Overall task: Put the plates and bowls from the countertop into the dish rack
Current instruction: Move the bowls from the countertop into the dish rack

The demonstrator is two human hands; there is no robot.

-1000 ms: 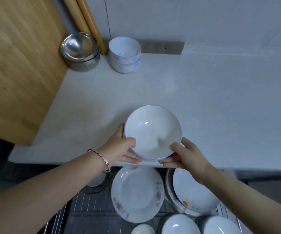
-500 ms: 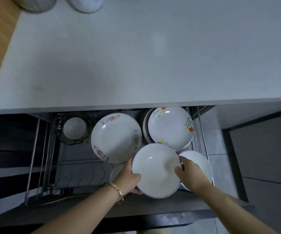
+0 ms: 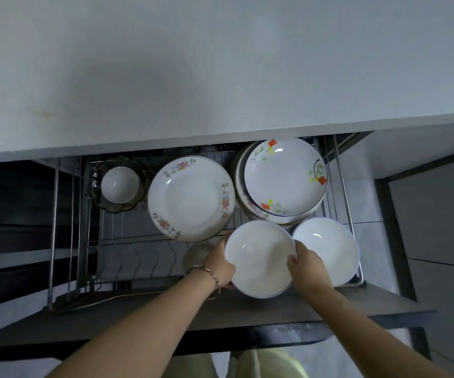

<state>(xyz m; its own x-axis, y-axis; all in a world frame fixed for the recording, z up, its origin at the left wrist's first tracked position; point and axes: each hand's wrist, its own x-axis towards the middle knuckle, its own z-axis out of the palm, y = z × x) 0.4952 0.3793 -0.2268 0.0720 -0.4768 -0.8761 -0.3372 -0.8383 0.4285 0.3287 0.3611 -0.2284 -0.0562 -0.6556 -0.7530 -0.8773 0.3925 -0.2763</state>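
Note:
I hold a plain white bowl (image 3: 260, 259) low inside the pull-out wire dish rack (image 3: 343, 186), near its front. My left hand (image 3: 219, 266) grips the bowl's left rim and my right hand (image 3: 306, 264) grips its right rim. Just to the right sits another white bowl (image 3: 329, 248), touching or nearly touching the held one. Behind them stand a floral plate (image 3: 190, 197) and a stack of plates topped by one with orange flowers (image 3: 284, 175). The white countertop (image 3: 220, 64) fills the upper view with no dishes on the visible part.
A small white bowl in a dark glass dish (image 3: 119, 184) sits at the rack's back left. Another small pale bowl (image 3: 197, 255) shows partly behind my left hand. The dark drawer front (image 3: 275, 315) runs below my wrists. Bare wire prongs fill the rack's front left.
The bowl went from above the countertop edge down into the rack, and has now sunk lower toward the front. My view tilted down, so the bowls at the counter's back left the frame.

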